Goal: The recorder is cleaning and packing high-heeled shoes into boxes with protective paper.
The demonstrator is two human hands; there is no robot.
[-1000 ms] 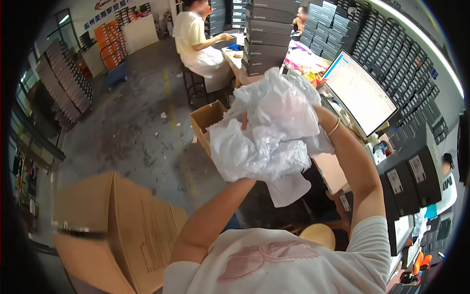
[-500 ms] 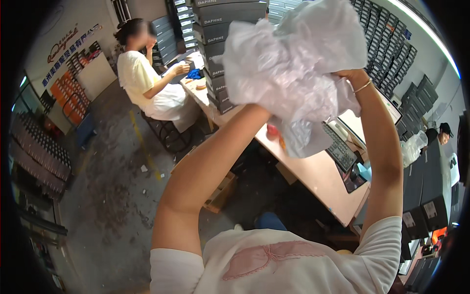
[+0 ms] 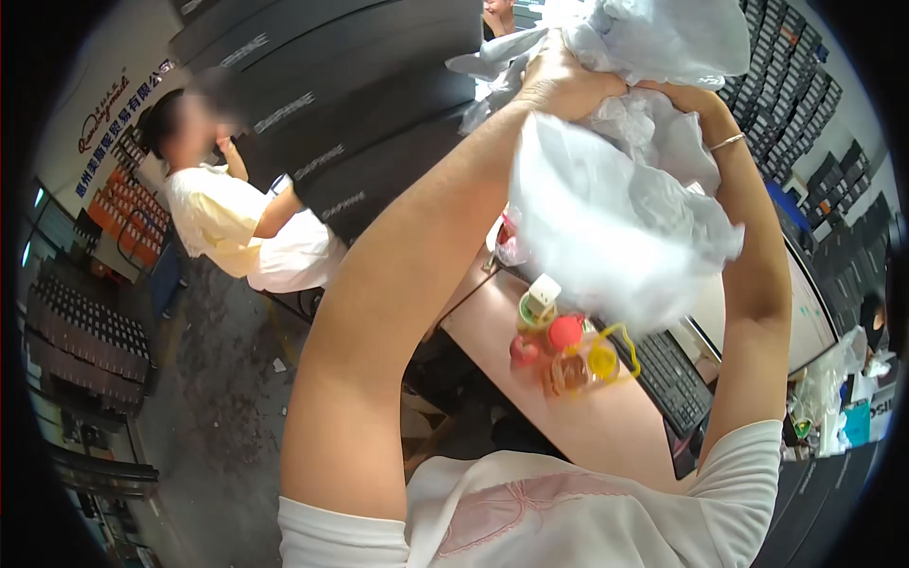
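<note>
A bundle of crumpled, whitish translucent plastic bags (image 3: 606, 218) is raised in front of me above the desk (image 3: 606, 426). My left hand (image 3: 568, 85) is closed on the bundle, its thumb pointing toward my other hand. Close beside it, my right hand (image 3: 684, 102), with a bracelet at the wrist, also grips the plastic, which partly covers its fingers. One part of the bundle rises above both hands, and another hangs below them, blurred by motion.
Dark shoe boxes (image 3: 322, 114) are stacked at the left, close to my left forearm. Beneath the plastic are capped bottles (image 3: 573, 364), a black keyboard (image 3: 682, 388) and a monitor (image 3: 800, 303). A co-worker (image 3: 213, 213) sits at the far left; another person (image 3: 497, 17) shows at the top.
My view has moved nearer to the box stack and desk, bringing the bottles into sight. Both hands have risen in the picture with the plastic, and my left hand now shows more fully.
</note>
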